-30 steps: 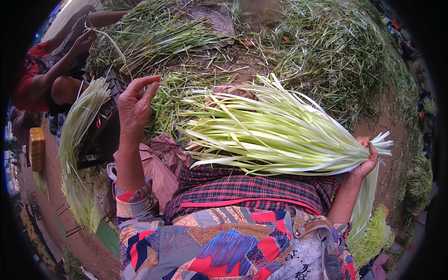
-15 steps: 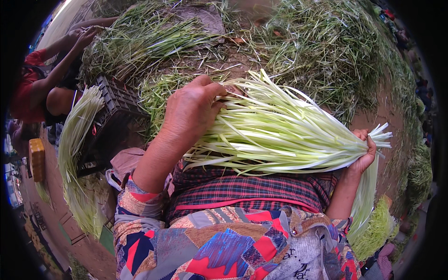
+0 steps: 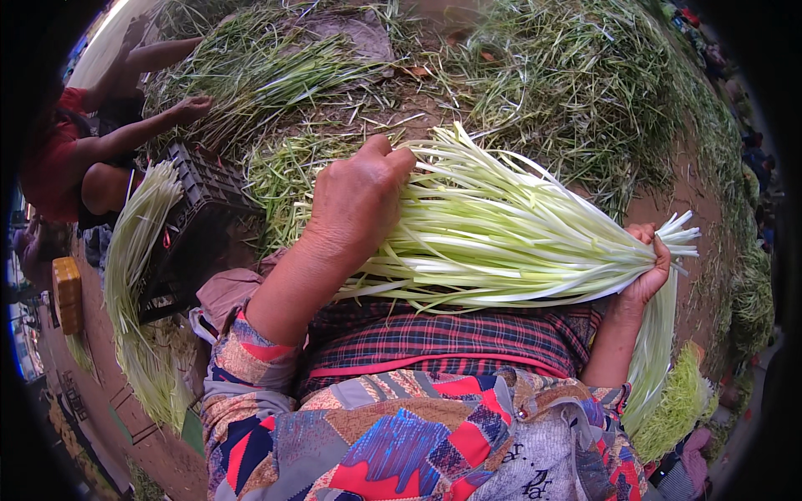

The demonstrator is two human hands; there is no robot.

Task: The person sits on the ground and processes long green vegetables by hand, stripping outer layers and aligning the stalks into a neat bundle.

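A large bundle of yellow chives (image 3: 493, 230), pale green leaves with white stems, lies across my lap. My right hand (image 3: 649, 263) wraps round it near the white stem ends, which stick out past the fist. At the left, the loose leaf tips fan out beside my left hand (image 3: 359, 200). The fingers of that hand are curled closed at the upper edge of the leaves; the back of the hand hides what they may hold.
To the left, more yellow chives (image 3: 138, 259) hang over a dark plastic crate (image 3: 205, 188). A co-worker's arm (image 3: 138, 134) reaches over green trimmings (image 3: 284, 79). A tall green heap (image 3: 585, 92) lies ahead. Pale shreds (image 3: 672, 409) sit at lower right, a yellow block-like object (image 3: 67, 292) far left.
My left hand has shifted a little right over the leaf tips and turned so its back faces up. My right hand keeps its grip. The co-worker's hands have parted, one now lower.
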